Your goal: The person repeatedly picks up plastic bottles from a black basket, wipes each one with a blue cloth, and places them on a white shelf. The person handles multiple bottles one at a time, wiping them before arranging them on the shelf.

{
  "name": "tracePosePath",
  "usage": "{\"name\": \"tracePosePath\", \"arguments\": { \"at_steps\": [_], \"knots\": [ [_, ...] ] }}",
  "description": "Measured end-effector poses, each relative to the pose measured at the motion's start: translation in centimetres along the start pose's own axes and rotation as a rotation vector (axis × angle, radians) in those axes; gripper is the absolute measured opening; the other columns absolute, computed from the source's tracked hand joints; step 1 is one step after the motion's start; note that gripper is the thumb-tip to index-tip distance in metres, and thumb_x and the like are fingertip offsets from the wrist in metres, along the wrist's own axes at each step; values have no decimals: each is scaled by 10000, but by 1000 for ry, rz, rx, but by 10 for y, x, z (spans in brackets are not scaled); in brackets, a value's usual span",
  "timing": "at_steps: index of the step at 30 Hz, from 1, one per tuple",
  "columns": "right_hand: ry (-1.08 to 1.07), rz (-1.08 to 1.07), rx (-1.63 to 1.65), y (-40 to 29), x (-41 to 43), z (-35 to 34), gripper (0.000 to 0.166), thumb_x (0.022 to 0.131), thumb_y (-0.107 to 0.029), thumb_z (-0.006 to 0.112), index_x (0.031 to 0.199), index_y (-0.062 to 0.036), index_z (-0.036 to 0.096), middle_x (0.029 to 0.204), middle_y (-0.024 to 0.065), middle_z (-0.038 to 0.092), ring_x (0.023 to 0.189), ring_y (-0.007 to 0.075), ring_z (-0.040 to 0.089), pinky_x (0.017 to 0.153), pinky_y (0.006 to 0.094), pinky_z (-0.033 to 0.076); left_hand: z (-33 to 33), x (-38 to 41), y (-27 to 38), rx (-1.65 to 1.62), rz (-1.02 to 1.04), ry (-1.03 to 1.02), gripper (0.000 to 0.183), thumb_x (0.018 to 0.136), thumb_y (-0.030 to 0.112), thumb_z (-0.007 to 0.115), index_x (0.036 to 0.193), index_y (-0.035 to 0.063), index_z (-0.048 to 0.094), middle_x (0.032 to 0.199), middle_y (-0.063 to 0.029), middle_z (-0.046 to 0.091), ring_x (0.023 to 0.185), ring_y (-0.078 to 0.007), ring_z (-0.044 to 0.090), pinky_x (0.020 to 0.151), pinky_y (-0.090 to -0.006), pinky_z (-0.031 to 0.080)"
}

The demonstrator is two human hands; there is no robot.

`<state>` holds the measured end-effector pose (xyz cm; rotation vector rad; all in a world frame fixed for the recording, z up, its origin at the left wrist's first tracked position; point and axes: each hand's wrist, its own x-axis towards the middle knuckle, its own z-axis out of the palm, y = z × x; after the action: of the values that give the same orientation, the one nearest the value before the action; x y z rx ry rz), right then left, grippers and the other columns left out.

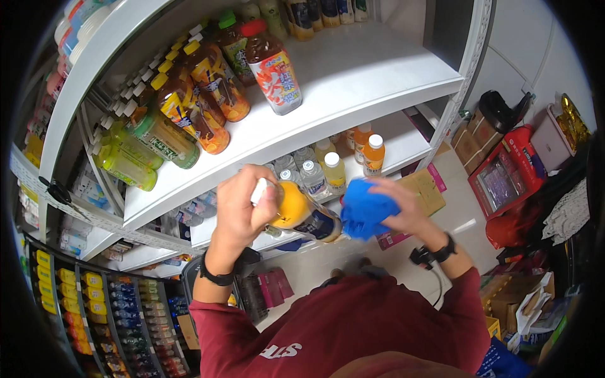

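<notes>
My left hand grips a drink bottle by its white-capped neck, tilting it sideways in front of the shelf. The bottle has a yellow upper part and a dark label. Just to the right, my right hand holds a blue cloth close to the bottle's base; I cannot tell whether they touch. Above them, a red-capped tea bottle stands on the white upper shelf. Left of it are several yellow-capped tea bottles and green-labelled bottles.
A lower shelf carries orange drink bottles and clear water bottles. Cardboard boxes and a red package lie on the floor at right. Racks of small bottles fill the lower left. A metal shelf post rises at right.
</notes>
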<state>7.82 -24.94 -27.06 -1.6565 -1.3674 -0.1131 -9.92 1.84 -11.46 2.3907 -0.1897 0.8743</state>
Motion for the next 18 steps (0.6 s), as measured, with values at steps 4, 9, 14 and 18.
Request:
{"name": "tracePosePath", "arguments": {
  "at_steps": [4, 9, 14, 18],
  "knots": [
    [181, -162, -321, -24, 87, -90, 594, 703, -97, 705, 1281, -69, 572, 1354, 203, 562, 1228, 379, 568, 1023, 438, 479, -30, 20, -2, 13, 12, 54, 116, 903, 138, 585, 888, 22, 585, 677, -66, 610, 602, -186, 622, 585, -289, 487],
    [56, -277, -776, 14, 209, -152, 478, 803, -169, 692, 1246, -39, 570, 1302, 186, 579, 1190, 381, 567, 1024, 430, 468, -42, 77, 7, 66, 139, 63, 227, 987, 214, 497, 928, 11, 578, 735, -28, 552, 636, -86, 491, 602, -234, 411],
    [-153, -268, -808, -15, 284, -148, 367, 937, -366, 625, 1040, -22, 704, 971, 148, 688, 894, 317, 668, 799, 408, 539, -23, 126, 8, 64, 241, 111, 192, 997, 192, 509, 989, 5, 554, 859, -72, 604, 766, -132, 557, 723, -263, 470],
    [-376, -169, -248, -85, 285, -117, 557, 885, -558, 645, 1093, -45, 703, 888, 45, 663, 693, 137, 603, 577, 262, 486, -3, 149, -8, 122, 223, 143, 213, 993, 222, 543, 1015, 12, 571, 829, -92, 648, 752, -153, 612, 723, -283, 496]
  ]
}}
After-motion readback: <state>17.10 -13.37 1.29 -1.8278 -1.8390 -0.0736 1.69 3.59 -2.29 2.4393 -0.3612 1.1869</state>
